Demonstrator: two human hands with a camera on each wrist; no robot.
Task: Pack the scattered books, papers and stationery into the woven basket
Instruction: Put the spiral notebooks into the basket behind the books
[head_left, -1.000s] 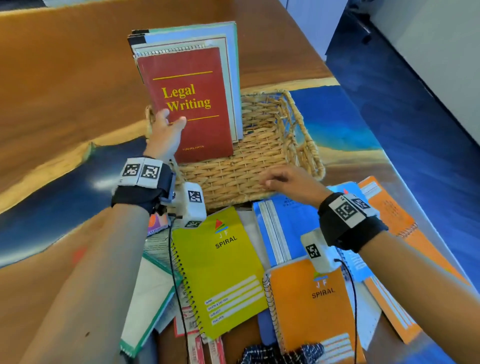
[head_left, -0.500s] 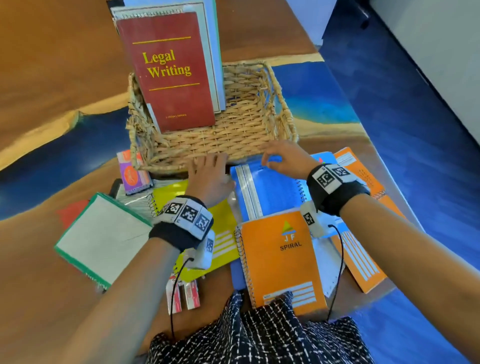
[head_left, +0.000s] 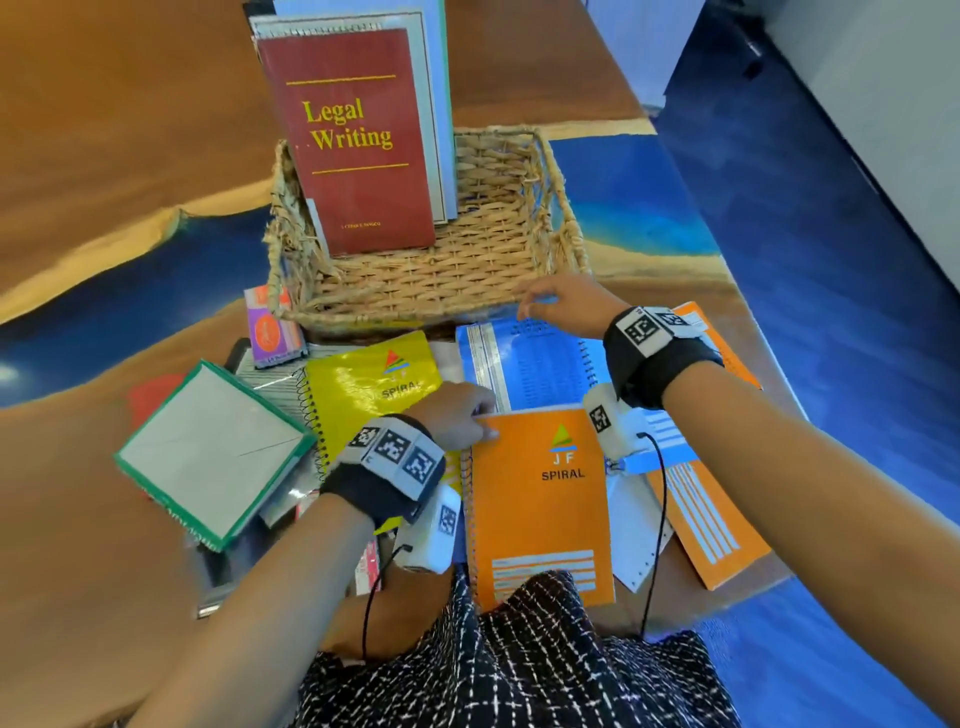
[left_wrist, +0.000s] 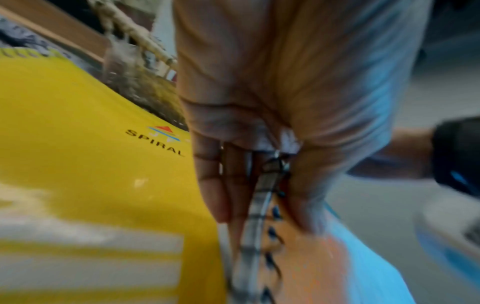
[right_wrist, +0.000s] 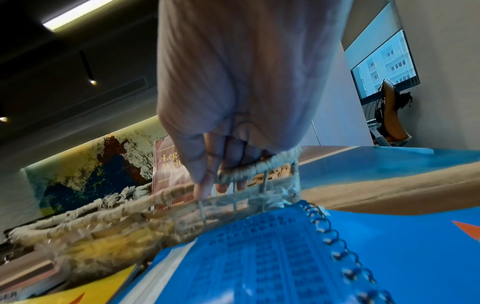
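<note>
The woven basket stands mid-table with the red Legal Writing book and other books upright in its left side. My left hand pinches the spiral-bound top-left corner of the orange spiral notebook; in the left wrist view the orange notebook's wire spiral sits between thumb and fingers. My right hand is at the basket's near right corner, over the blue notebook. In the right wrist view its fingers hook over the basket at its wrapped rim.
A yellow spiral notebook lies left of the blue one. A green-edged white book, a small purple box, loose white paper and a second orange notebook lie around. The table's right edge drops to blue floor.
My left hand let go of the red book, came down past the basket front and took hold of the orange notebook's corner. My right hand stayed by the basket's near right corner.
</note>
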